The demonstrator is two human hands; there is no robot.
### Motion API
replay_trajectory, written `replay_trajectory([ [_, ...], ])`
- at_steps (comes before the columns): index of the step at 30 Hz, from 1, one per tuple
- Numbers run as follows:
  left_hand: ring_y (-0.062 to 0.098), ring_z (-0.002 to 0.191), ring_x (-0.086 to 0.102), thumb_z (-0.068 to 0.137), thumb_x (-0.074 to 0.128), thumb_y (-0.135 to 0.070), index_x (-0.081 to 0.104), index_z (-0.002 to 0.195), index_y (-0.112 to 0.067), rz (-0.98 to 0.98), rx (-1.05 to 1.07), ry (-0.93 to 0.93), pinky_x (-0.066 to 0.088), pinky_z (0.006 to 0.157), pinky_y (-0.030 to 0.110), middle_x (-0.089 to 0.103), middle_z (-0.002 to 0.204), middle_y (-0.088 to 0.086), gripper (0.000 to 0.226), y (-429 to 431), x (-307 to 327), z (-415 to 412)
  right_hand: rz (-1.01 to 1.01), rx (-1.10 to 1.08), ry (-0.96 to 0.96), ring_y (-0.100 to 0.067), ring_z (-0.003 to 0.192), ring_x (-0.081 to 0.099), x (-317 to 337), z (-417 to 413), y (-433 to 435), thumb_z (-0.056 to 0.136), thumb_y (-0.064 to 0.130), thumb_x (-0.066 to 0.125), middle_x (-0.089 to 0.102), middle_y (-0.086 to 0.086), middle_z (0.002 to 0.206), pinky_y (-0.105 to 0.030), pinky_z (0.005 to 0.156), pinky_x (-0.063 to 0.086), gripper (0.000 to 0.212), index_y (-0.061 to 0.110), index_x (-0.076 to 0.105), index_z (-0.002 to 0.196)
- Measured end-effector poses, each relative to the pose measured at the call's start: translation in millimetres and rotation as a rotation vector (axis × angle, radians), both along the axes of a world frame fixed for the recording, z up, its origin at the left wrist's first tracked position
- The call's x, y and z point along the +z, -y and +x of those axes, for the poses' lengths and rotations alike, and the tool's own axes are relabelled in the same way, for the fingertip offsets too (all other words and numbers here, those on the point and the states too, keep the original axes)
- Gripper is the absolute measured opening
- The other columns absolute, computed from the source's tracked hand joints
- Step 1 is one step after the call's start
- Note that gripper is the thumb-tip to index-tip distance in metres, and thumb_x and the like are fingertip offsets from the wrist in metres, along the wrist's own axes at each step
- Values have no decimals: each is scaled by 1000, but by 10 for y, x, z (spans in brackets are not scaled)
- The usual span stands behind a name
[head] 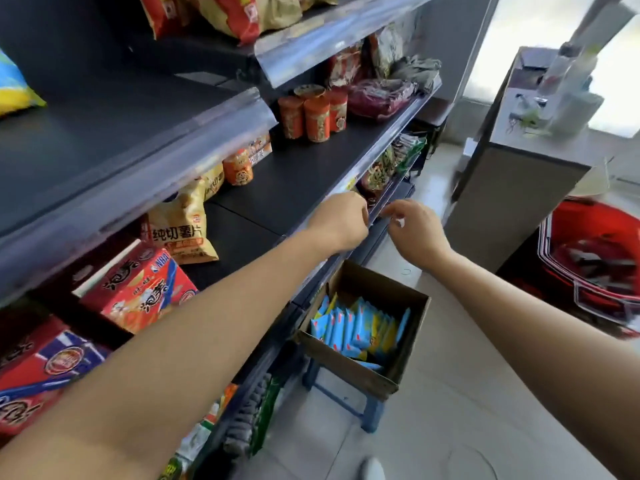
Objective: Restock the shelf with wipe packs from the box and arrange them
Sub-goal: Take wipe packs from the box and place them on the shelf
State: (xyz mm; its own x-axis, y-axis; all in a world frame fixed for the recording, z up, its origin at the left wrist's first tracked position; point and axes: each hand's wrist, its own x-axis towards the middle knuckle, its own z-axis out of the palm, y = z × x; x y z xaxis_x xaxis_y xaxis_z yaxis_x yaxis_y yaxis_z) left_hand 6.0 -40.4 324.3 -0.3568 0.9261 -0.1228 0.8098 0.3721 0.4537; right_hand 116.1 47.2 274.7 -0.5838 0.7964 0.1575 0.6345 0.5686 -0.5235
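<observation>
**Both hands at the shelf edge, wipe packs in the box below**

Here, both arms reach forward to the front lip of the middle shelf (pixel 298 188). The left hand (pixel 341 221) rests on the shelf's edge strip with its fingers curled under; whether it grips anything cannot be told. The right hand (pixel 414 226) hovers just beside it, off the edge, fingers loosely bent and pinched toward the thumb, with nothing clearly held.

The wipe packs (pixel 360 329), blue with some yellow ones among them, stand on edge in a row inside an open cardboard box (pixel 349 367). The box sits on a small blue stool (pixel 370 415) on the tiled floor, right against the foot of the shelving and below the hands.

On the middle shelf, a wide dark patch lies bare near the hands. Further back stand orange cup containers (pixel 313 114), and to the left a yellow chip bag (pixel 180 230) and red cartons (pixel 138 287). A red basket (pixel 595 258) sits on the floor at the right, well apart from the box, beside a grey counter (pixel 512 188).
</observation>
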Motion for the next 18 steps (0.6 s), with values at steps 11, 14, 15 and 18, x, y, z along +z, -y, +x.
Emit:
replay_trajectory([
  [11,26,105,63,84,64,-9,70,105,-5,-334,43,208,51,86,31,67,112,12,22,-736,-1447,112,-419,64,486,-32,115,56,-1348,426,-763,87,8,52,62,-14,123,-33,93,45,31,9,63,116],
  [14,26,106,63,85,66,-11,70,106,-5,-397,59,247,49,84,29,67,114,13,22,-836,-1813,53,-487,45,546,-34,113,55,-1627,424,-834,88,9,52,60,-17,122,-32,91,46,30,5,62,116],
  [15,26,106,63,85,66,-12,70,106,-5,-423,59,254,49,82,28,68,114,13,22,-868,-1937,42,-506,42,566,-35,114,54,-1713,420,-850,89,10,51,59,-18,123,-33,92,46,31,4,61,118],
  [18,28,98,65,87,63,-11,70,102,-2,-522,47,272,51,80,31,69,105,14,19,-994,-2390,29,-594,-16,591,-35,116,53,-2063,415,-913,91,9,50,56,-18,126,-36,96,47,33,4,58,123],
])
